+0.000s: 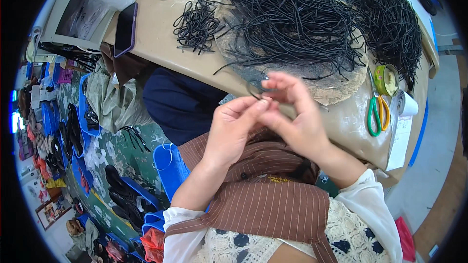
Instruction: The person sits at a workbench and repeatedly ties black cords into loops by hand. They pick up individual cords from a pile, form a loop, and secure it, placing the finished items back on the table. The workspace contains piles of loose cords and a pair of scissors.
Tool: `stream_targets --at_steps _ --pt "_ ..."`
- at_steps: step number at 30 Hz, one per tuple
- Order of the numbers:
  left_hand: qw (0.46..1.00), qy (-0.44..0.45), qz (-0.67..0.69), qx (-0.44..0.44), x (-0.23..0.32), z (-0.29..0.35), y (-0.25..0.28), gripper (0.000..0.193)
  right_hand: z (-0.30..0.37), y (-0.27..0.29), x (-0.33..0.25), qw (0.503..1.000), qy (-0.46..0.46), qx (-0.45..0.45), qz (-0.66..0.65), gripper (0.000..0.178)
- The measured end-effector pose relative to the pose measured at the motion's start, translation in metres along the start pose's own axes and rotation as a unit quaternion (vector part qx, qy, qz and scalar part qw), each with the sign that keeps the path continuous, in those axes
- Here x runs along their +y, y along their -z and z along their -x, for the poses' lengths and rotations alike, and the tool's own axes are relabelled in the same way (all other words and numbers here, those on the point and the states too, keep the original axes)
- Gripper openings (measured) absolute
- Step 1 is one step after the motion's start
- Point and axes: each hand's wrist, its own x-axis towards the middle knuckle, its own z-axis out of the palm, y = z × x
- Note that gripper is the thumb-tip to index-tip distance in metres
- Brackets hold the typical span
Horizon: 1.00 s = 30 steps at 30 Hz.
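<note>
Over my lap, just in front of the table edge, both hands meet fingertip to fingertip. My left hand [229, 129] is closed, pinching a short black cord [252, 90] between thumb and fingers. Against it, my right hand [297, 117] pinches at the same spot with thumb and forefinger; its other fingers are raised and slightly blurred. A small bend of the cord sticks up above the fingertips, while the rest is hidden. Beyond my hands, a large heap of loose black cords [297, 24] lies on a worn round board [336, 87].
Left of the heap are looped cords [196, 23] and a phone [126, 29]. At right sit another cord pile [390, 24], a small open tin [386, 80], scissors [374, 116] with green and orange handles, and a white roll [405, 103]. Blue bins [168, 165] stand on the floor.
</note>
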Motion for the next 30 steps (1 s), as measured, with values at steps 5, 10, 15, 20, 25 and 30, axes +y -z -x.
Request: stream_targets --at_steps 5,10,15,20,25,30 --pt "0.998 0.032 0.063 0.003 0.011 0.008 0.024 0.016 0.018 0.028 0.000 0.944 -0.212 -0.178 -0.177 0.037" --pt "0.983 0.174 -0.003 -0.061 0.022 0.020 0.013 0.014 0.004 0.058 -0.022 0.982 0.040 -0.166 0.078 0.014" --pt "0.988 0.145 0.007 -0.054 0.004 0.011 0.002 0.015 -0.004 0.045 -0.022 0.967 0.146 -0.096 0.186 0.015" --pt "0.996 0.085 -0.017 -0.037 -0.012 0.011 0.001 0.015 0.005 0.039 -0.008 0.953 0.181 -0.029 0.242 0.016" --pt "0.995 0.028 -0.058 -0.071 -0.024 0.016 0.002 0.020 0.020 0.039 -0.002 0.960 0.178 -0.012 0.217 0.018" --pt "0.974 0.157 -0.139 -0.087 -0.007 0.029 0.013 0.068 0.028 0.074 -0.020 0.951 0.198 -0.103 0.214 0.014"
